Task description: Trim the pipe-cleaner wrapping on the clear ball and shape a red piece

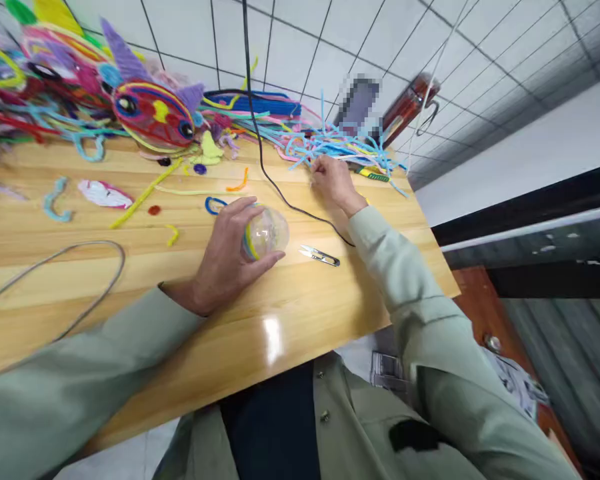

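My left hand (227, 250) is wrapped around a clear plastic ball (273, 233) with yellow and blue bands around its left part. The ball rests on or just above the wooden table. Farther to the right, my right hand (333, 180) is closed in a pinch at the near edge of a pile of light blue pipe cleaners (325, 143). What its fingertips hold, if anything, is hidden. Between the two hands lies a pair of thread snips (320, 255). A small blue pipe cleaner loop (214, 205) is just beyond my left hand.
A red fuzzy fish-like figure (153, 117) and heaped colourful pipe cleaners stand at the back left. A black cord (280, 190) hangs down across the table (220, 360). At the back right are a blurred-out dark panel (359, 103), a red-brown flask (407, 107) and a yellow-green handle (374, 175).
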A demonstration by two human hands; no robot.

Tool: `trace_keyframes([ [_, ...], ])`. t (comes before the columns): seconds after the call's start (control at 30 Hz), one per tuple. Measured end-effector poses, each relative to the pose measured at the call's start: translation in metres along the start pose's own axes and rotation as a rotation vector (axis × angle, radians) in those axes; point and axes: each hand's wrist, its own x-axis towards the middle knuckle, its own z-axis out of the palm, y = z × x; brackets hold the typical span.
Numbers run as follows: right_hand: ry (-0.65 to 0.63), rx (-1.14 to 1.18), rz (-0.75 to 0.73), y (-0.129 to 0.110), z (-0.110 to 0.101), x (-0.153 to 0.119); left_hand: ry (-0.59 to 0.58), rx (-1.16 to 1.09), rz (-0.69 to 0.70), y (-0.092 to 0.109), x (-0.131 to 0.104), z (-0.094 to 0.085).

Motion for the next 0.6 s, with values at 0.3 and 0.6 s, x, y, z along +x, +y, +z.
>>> trace_keyframes([
  [0.3, 0.011, 0.038, 0.065, -0.011, -0.034, -0.030, -0.056, -0.033, -0.058, -0.004, -0.002, -0.003],
  [0.6, -0.320, 0.058, -0.015, -0.049, -0.069, -0.180, -0.025, -0.030, -0.096, -0.010, -0.001, -0.002],
])
